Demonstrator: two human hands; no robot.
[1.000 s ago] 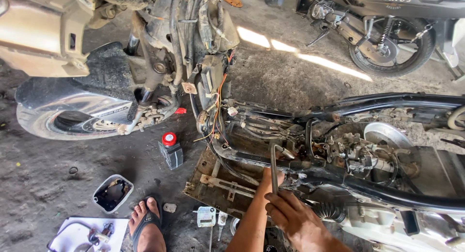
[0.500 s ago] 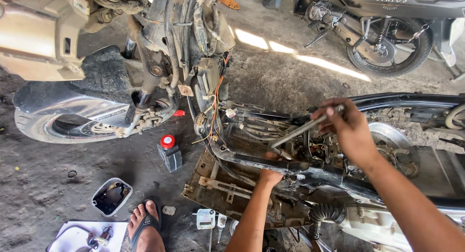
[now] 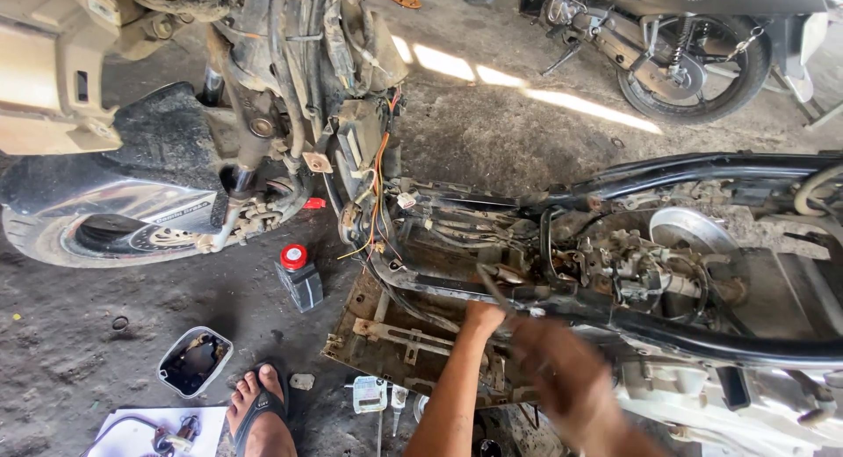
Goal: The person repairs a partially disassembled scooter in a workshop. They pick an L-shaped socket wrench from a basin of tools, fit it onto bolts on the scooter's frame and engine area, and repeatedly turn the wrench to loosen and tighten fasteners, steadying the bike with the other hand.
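Head view: the left hand is pressed against the grimy black steel scooter frame tube, closure not discernible; the blurred right hand likewise. The frame is judged heavy, rigid, greasy; best gripped at bare tubing.

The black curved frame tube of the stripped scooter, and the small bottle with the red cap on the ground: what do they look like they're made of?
The black curved frame tube looks like painted steel: glossy, with highlights. The small bottle with the red cap looks like dark plastic, though grime leaves that uncertain.
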